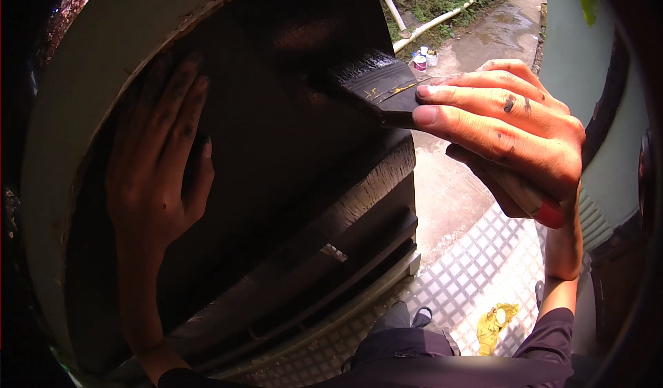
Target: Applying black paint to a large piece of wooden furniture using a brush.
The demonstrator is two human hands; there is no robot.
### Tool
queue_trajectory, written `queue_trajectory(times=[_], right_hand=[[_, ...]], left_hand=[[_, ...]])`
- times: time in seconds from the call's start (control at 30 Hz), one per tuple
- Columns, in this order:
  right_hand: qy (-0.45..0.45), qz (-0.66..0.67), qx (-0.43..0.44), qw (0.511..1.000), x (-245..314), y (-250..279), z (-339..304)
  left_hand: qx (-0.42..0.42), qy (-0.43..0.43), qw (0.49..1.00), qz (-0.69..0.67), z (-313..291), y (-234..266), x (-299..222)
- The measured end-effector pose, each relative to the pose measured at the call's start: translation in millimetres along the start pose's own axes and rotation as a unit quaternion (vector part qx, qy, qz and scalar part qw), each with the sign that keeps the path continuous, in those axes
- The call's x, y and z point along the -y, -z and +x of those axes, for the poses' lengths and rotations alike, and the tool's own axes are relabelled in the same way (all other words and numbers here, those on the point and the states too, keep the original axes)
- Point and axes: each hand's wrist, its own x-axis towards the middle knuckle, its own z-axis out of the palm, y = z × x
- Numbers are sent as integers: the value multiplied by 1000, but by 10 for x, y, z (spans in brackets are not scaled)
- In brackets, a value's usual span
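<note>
A wide paintbrush (397,88) is in my right hand (514,122), its fingers wrapped round the handle and pressed along the flat of the head. Red shows at the handle's end below my palm. The bristles, wet and black, meet the dark surface of a large black-painted panel (269,153), which looks like a door. My left hand (155,160) lies against the shaded left side of the same panel, fingers stretched out and holding nothing. Dark smudges mark the fingers of both hands. A streaky lighter strip (376,181) crosses the panel's ledge.
A pale green frame (48,181) curves along the panel's left side, and a pale green panel (577,56) stands at right. Small paint cans (421,61) sit outside near a white pipe (445,19). A yellow cloth (489,333) lies on the tiled floor (452,270).
</note>
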Motion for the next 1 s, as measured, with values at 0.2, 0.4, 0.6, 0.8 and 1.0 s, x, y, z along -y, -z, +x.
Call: queue_trajectory(times=[0.2,0.4,0.6,0.8,1.0], right_hand=[[84,29,-18,996,-96,-570,-231],[82,86,69,991,-39,-394,-380],[76,12,-22,997,-68,-425,-320],[28,86,37,995,-9,-588,-464],[31,121,105,987,-189,-410,-358]], left_hand=[[34,-20,999,35,-11,61,36],[27,-8,999,33,2,58,11],[18,-20,999,41,-31,29,17],[21,-16,999,40,-25,19,-7],[11,-22,998,51,4,8,1]])
